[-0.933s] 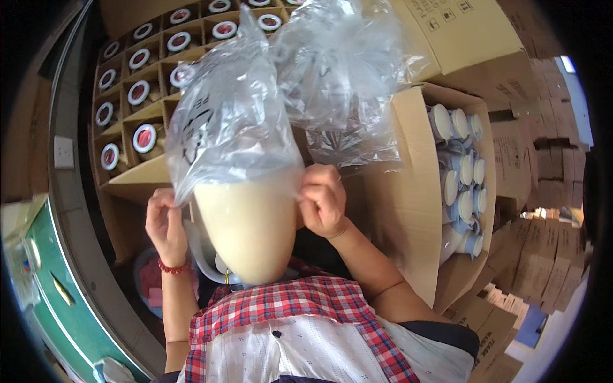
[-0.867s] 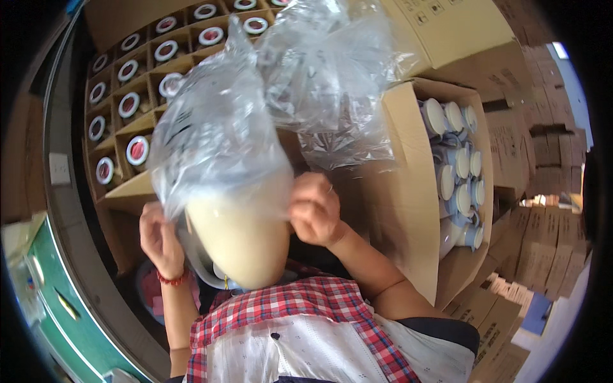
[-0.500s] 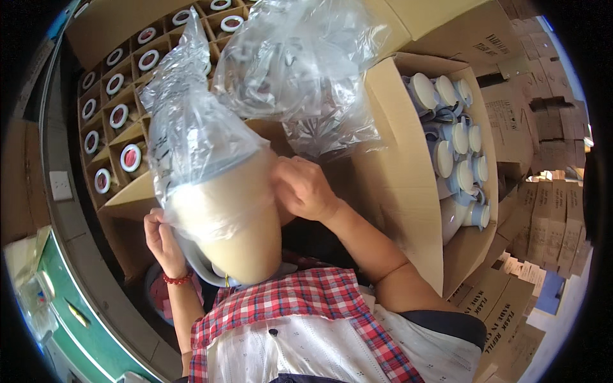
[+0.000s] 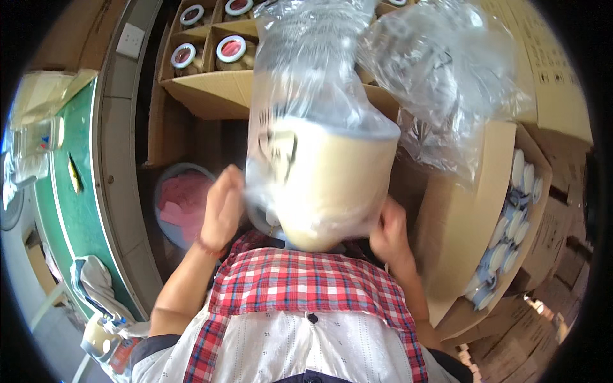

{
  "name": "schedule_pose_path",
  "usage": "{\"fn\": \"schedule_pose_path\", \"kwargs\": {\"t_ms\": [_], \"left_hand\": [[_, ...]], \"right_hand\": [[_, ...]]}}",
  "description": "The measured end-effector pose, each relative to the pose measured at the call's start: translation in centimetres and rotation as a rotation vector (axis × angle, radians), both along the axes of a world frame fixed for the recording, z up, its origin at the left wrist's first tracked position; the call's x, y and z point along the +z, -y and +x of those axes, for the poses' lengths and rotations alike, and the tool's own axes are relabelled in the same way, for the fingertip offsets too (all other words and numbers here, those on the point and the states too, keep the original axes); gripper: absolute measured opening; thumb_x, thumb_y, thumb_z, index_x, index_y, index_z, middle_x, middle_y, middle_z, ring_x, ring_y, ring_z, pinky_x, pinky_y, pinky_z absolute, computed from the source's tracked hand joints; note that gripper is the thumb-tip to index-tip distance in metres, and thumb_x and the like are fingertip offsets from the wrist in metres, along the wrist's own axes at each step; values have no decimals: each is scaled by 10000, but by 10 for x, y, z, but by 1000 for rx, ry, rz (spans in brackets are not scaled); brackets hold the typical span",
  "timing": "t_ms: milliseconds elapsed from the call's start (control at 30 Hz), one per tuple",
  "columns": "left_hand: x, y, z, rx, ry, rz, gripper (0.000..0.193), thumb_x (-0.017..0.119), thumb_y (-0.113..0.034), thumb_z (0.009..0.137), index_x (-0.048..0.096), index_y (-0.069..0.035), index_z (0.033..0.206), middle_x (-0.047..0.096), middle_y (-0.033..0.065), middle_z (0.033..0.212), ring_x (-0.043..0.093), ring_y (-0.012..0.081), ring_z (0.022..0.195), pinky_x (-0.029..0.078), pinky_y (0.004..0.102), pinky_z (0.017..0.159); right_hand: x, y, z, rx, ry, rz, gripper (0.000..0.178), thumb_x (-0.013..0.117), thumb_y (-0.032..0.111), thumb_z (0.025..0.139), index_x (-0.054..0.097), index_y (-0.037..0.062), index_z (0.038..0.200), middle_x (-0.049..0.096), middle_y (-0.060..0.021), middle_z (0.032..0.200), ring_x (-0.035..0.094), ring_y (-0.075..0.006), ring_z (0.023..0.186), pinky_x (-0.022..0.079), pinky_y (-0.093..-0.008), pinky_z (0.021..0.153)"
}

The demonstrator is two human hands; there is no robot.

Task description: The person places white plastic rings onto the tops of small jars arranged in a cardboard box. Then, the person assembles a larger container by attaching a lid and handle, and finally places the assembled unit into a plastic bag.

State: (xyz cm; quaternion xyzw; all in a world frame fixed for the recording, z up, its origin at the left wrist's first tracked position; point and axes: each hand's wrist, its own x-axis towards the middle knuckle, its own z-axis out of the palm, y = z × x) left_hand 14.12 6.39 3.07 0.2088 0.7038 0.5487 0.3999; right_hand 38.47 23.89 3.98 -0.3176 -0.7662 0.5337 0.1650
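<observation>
A cream vacuum jug [image 4: 338, 185] with a grey-blue rim stands in front of my chest, its rim end away from me. A clear plastic bag [image 4: 306, 70] is drawn over the rim and down most of its body; its closed end trails off beyond the jug. My left hand [image 4: 222, 207] is closed on the bag's open edge at the jug's left. On the other side my right hand [image 4: 391, 230] is curled closed on the bag's edge, low by the jug. The jug's near end is partly hidden against my checked apron [image 4: 306, 281].
Beyond the jug stands a divided carton [image 4: 211, 89] of bottles with white-ringed tops. More clear bags [image 4: 447, 57] lie heaped on it. At right, an open carton [image 4: 463, 223] holds several jugs. A bucket [image 4: 167, 220] with pink pieces and a green table [image 4: 80, 191] are at left.
The bag has come further down over the jug, and both hands have moved nearer to me. The view has swung left, and the jug now points straight ahead.
</observation>
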Motion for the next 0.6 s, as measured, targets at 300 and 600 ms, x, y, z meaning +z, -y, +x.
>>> {"fn": "schedule_pose_path", "kwargs": {"t_ms": [300,600], "left_hand": [[33,47,-12,-699,-122,-201,79,519,47,763,568,21,818,584,116,755,605,219,715,471,318,621],[40,-9,5,-995,-1209,-263,410,606,-183,755,589,-150,1163,427,81,1364,320,277,1341,199,606,1076]], "right_hand": [[20,-15,26,575,375,-218,60,508,22,759,543,27,807,604,-126,797,598,-338,781,479,-419,670],[122,-90,70,-231,110,-164,45,593,38,874,620,28,908,620,-40,837,602,-139,812,492,-276,763]]}}
